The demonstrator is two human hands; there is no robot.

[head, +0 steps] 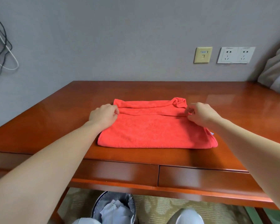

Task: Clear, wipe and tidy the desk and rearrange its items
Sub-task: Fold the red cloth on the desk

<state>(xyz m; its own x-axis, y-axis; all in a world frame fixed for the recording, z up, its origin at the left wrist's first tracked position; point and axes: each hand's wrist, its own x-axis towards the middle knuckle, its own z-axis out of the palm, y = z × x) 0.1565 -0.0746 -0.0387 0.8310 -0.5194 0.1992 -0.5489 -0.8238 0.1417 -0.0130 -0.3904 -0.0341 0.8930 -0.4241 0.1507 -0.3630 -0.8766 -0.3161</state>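
Both hands (103,115) (200,115) pinching red cloth's (152,131) folded far edge, desk (55,118) centre

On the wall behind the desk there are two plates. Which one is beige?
The left plate, smaller, with one data port; the right plate is white with two power sockets.

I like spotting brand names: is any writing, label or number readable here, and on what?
No text can be read.
Beige wall plate: blue label, too blurred.
White double socket: faint print along top, too small.
Red towel: corner tag, illegible.
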